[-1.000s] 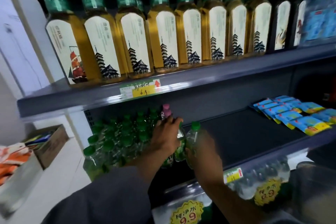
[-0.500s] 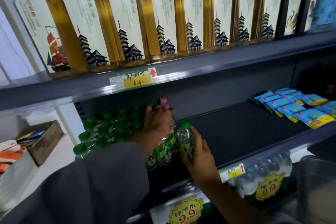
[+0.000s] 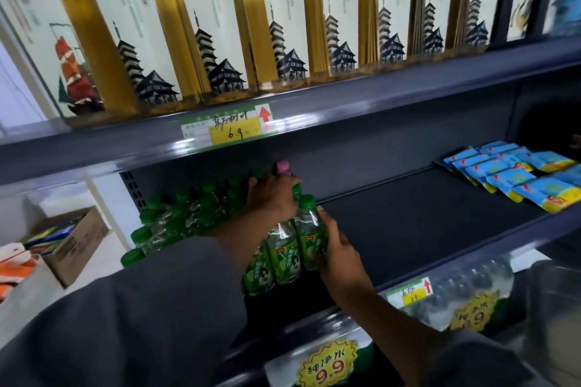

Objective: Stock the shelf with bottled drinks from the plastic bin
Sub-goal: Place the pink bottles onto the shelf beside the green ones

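The tall tea bottles (image 3: 283, 19) on the upper shelf were cut off at the shoulders, their caps out of frame; white labels showed pagodas, one a red-sailed ship, the small characters blurred. A price tag (image 3: 228, 129) under them read a handwritten 6.9. On the middle shelf (image 3: 424, 214) the left hand (image 3: 270, 201) lay over the tops of the green-capped bottles (image 3: 185, 217), hiding several caps, its fingers curled on them beside a pink cap (image 3: 283, 166). The right hand (image 3: 338, 248) had its fingers wrapped round a green-labelled bottle (image 3: 309, 236) standing at the row's right end. Below, a yellow burst sign (image 3: 328, 364) read 9.9. The plastic bin (image 3: 553, 308) at lower right was dim and partly cut off.
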Motion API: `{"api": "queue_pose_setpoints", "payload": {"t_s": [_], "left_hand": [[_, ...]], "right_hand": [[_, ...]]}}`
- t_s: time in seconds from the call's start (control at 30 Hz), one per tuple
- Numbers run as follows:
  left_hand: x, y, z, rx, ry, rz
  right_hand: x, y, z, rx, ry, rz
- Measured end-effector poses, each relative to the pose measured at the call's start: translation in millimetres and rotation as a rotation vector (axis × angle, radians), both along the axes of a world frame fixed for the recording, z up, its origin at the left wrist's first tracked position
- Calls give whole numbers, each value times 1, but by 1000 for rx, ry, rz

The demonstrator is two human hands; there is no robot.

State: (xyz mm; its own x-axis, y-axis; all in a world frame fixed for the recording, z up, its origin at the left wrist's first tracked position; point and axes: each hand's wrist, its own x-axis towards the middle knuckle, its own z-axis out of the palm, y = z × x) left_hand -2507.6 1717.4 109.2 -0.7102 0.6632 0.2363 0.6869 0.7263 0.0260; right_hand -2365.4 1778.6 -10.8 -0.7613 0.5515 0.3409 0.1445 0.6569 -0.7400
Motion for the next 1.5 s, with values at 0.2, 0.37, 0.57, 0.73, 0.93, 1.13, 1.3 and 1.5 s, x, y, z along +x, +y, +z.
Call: {"api": "queue_pose_setpoints", "payload": {"t_s": [0.2, 0.37, 0.57, 0.73, 0.93, 1.13, 1.3, 1.5], "left_hand": [[9, -14, -13, 68, 120, -81], [25, -37, -28, 156, 318, -151], [62, -67, -36, 307, 273, -136], [98, -112, -39, 413, 262, -210], [128, -176, -44, 487, 228, -174], [155, -254, -57, 559, 136, -91], [162, -328, -82, 508, 131, -37], [151, -369, -117, 511, 115, 67]], "right_hand": [[3, -4, 3, 8, -8, 7], [17, -1, 14, 132, -78, -27], [52, -9, 40, 240, -54, -58], [76, -31, 58, 357, -34, -141], [96, -85, 74, 522, -70, -130], [109, -148, 86, 458, -99, -79], [132, -148, 81, 343, -305, -109], [129, -161, 67, 424, -341, -4]]}}
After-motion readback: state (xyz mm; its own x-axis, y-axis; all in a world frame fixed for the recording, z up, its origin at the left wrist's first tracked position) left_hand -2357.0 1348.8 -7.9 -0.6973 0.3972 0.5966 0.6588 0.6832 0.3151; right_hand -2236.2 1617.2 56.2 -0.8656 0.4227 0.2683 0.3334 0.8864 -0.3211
